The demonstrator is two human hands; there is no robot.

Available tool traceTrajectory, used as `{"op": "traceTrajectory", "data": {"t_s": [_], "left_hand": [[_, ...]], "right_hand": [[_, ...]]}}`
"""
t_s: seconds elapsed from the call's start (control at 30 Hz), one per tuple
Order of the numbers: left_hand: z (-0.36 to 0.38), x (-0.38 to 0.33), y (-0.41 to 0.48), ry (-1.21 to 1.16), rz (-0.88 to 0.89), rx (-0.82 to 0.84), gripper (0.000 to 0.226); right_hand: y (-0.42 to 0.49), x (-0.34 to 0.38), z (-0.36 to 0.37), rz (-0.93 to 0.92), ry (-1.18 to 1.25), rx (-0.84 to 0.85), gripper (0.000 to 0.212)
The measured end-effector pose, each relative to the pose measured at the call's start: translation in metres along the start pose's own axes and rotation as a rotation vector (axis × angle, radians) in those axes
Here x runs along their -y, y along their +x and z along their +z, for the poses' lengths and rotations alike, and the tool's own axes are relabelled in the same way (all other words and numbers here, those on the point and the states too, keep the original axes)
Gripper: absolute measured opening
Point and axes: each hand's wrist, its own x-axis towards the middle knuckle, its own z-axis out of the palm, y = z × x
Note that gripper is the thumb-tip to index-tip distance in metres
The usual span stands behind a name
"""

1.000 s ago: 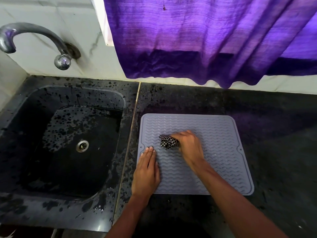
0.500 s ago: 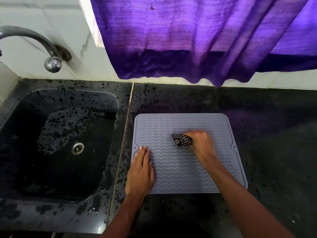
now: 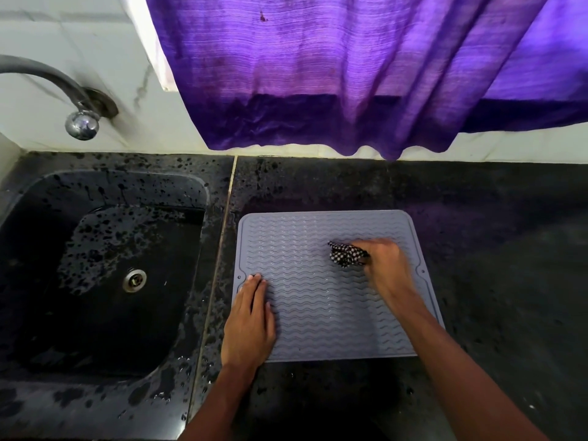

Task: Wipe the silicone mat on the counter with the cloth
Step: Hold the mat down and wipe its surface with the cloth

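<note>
A grey silicone mat (image 3: 305, 237) with a wavy ribbed surface lies flat on the black counter (image 3: 493, 249), right of the sink. My right hand (image 3: 386, 267) grips a bunched black-and-white checkered cloth (image 3: 345, 254) and presses it onto the mat's right half, near the far edge. My left hand (image 3: 249, 323) lies flat, palm down, on the mat's near left corner, fingers together and pointing away from me.
A wet black sink (image 3: 95, 275) with a metal drain (image 3: 134, 280) sits to the left. A metal tap (image 3: 63, 97) comes out of the white tiled wall. A purple curtain (image 3: 350, 74) hangs over the back of the counter.
My right hand has slid the cloth to the right across the mat. My left hand has stayed on the mat's near left corner.
</note>
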Motion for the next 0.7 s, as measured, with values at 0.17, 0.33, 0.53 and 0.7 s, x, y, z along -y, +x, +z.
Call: {"op": "traceTrajectory", "data": {"t_s": [0.17,0.33,0.53,0.7], "left_hand": [[0.001,0.001,-0.001,-0.019,-0.019,0.01,0.052],[0.003,0.003,-0.001,-0.057,-0.043,0.013,0.052],[0.003,0.003,-0.001,-0.053,-0.048,0.018,0.052],[0.004,0.004,-0.002,-0.05,-0.047,0.022,0.055]], "right_hand": [[-0.004,-0.014,-0.011,0.004,-0.026,-0.003,0.059],[-0.006,-0.028,-0.023,0.055,-0.029,-0.06,0.054],[-0.002,-0.039,-0.029,0.07,-0.018,-0.047,0.052],[-0.007,-0.056,-0.032,0.135,-0.017,-0.043,0.056]]}}
